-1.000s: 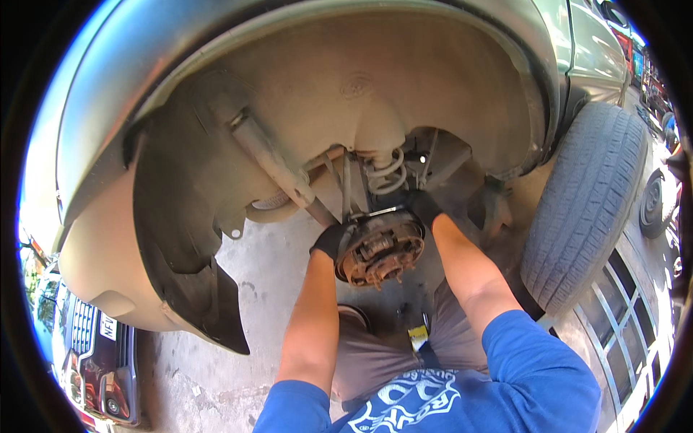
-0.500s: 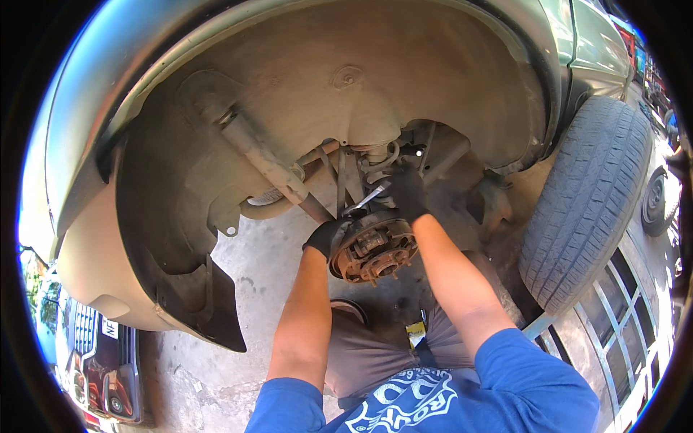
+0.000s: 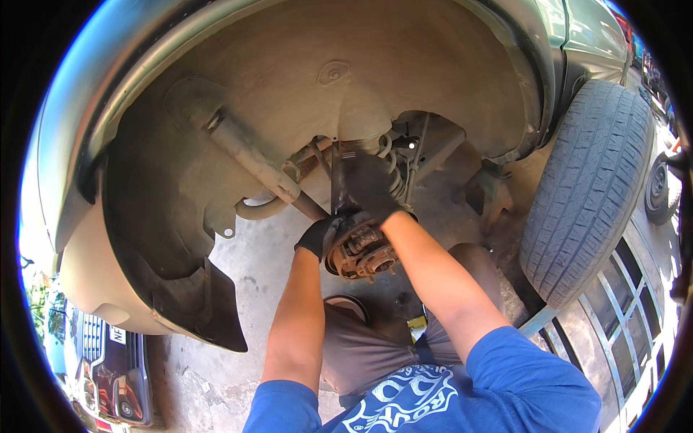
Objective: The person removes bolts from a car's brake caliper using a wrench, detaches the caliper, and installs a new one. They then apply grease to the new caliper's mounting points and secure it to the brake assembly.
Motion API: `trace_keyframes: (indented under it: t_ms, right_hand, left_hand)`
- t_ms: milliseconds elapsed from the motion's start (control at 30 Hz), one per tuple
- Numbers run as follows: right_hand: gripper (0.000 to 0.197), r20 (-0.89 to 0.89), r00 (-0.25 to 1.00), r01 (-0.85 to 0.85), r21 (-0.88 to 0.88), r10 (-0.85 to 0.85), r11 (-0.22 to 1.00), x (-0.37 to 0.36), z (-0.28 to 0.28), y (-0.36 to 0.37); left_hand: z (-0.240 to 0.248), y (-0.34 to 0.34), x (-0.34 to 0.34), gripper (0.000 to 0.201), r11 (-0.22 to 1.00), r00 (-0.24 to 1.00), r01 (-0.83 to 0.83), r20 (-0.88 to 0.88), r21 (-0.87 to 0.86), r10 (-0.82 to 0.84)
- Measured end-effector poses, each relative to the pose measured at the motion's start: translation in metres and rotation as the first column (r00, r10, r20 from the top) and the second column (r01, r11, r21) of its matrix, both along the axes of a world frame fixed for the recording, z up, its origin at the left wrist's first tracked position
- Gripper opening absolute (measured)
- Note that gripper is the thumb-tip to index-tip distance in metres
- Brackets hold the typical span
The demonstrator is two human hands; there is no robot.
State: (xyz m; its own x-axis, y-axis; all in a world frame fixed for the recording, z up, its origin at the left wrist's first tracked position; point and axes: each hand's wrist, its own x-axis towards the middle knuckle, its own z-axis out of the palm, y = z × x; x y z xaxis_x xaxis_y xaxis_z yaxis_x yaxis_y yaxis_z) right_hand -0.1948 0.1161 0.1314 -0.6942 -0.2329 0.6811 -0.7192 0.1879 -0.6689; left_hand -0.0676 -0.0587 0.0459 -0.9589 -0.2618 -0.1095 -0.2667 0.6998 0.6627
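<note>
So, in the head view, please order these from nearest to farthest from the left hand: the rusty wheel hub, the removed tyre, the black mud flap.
1. Rusty wheel hub: touching the gloved left hand, just right of it.
2. Black mud flap: lower left.
3. Removed tyre: far right, leaning by the car.
</note>
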Motion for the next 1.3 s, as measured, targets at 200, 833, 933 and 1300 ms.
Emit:
trace_keyframes:
  t_ms: [200,833,933,1300]
  right_hand:
    - [0.016,0.004,1.0,-0.022,0.395,0.023,0.918,-0.068,-0.085,0.037]
    - [0.029,0.283,0.956,-0.071,-0.039,0.079,0.997,-0.021,-0.012,0.028]
    - [0.033,0.106,0.979,-0.187,0.14,0.173,0.972,0.018,0.036,0.02]
    - [0.022,0.796,0.402,-0.094,-0.456,0.453,0.885,-0.071,-0.069,0.03]
  left_hand:
    - [-0.033,-0.02,-0.016,0.035,0.888,0.976,-0.219,0.071,0.404,0.208]
    - [0.045,0.028,0.009,0.035,0.992,0.984,-0.019,0.175,-0.125,0.041]
    - [0.059,0.037,0.011,0.036,0.833,0.969,0.218,0.216,-0.508,-0.122]
    - [0.074,0.052,0.004,0.03,0.959,0.96,-0.071,0.241,-0.273,0.139]
